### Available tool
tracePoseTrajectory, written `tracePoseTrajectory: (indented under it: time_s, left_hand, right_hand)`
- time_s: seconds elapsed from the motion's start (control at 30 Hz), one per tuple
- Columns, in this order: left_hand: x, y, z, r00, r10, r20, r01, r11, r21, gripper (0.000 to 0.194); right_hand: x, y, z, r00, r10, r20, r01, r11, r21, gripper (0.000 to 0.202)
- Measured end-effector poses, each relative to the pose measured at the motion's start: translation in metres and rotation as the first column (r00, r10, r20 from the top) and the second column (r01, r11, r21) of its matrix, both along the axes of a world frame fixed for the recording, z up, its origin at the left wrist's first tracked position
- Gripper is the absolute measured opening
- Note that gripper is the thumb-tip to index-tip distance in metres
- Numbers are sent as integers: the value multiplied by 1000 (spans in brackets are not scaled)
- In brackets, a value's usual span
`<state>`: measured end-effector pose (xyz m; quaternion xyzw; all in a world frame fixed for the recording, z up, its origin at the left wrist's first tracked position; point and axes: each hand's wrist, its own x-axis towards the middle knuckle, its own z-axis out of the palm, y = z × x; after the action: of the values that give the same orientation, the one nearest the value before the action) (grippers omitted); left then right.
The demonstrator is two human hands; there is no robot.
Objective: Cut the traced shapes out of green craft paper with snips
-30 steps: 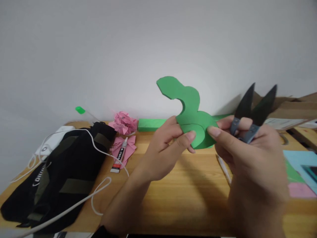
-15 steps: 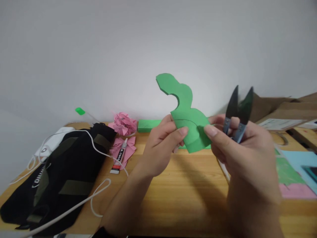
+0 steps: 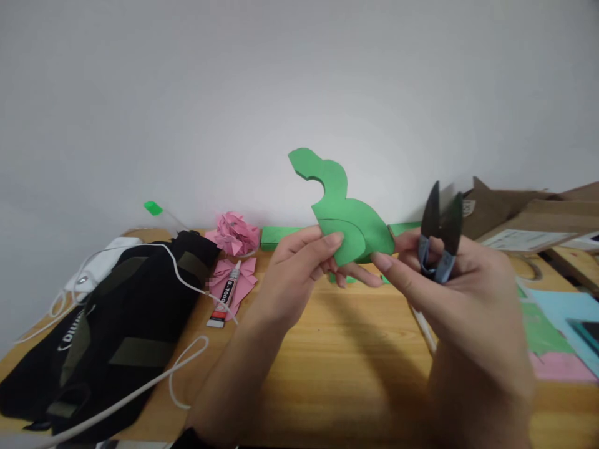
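A wavy green paper piece is held up above the wooden table. My left hand pinches its lower left part, thumb in front and some fingers behind. At its lower right edge, the thumb of my right hand touches the paper. Thread snips with blue-wrapped handles stand blades up in my right hand, blades apart. A curved line crosses the paper's lower part.
A black bag and white cables lie on the left. Nearby are a glue tube, pink folded paper and green paper. Brown cardboard and coloured sheets are on the right.
The green paper has tilted and shifted slightly left, its lower edge now higher. Fingers of my left hand show beneath it. The snips have moved slightly left and down with my right hand.
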<state>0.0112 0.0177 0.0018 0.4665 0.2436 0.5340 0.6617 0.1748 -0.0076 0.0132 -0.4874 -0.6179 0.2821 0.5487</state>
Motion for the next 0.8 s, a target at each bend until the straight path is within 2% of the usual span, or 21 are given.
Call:
tracePoseTrajectory:
  time_s: [0.2,0.23,0.3,0.33,0.4,0.57,0.8]
  left_hand:
    - [0,1,0,998,55,26,-56,998,34,26]
    - [-1,1,1,997,72,26,-73,997,37,28]
    - [-2,-1,1,994,106,30,-107,993,38,32]
    - [-2,-1,2,992,125,36,-126,991,38,33]
    - [-2,-3,3,986,160,49,-162,986,45,30]
    - [-2,-7,5,966,249,66,-252,967,44,22]
    - [-2,-9,1,978,207,41,-209,974,84,30]
  right_hand:
    - [-3,-7,3,983,-59,-174,49,997,-62,12]
    - [-1,-8,3,975,-35,-221,18,997,-78,13]
    - [4,-12,5,955,84,-286,-126,983,-132,22]
    - [7,-13,6,942,175,-285,-229,959,-168,30]
    - [12,-16,8,925,300,-234,-355,901,-248,41]
    - [10,-20,9,930,360,-74,-359,850,-386,47]
    - [3,-16,4,892,402,-205,-451,806,-383,49]
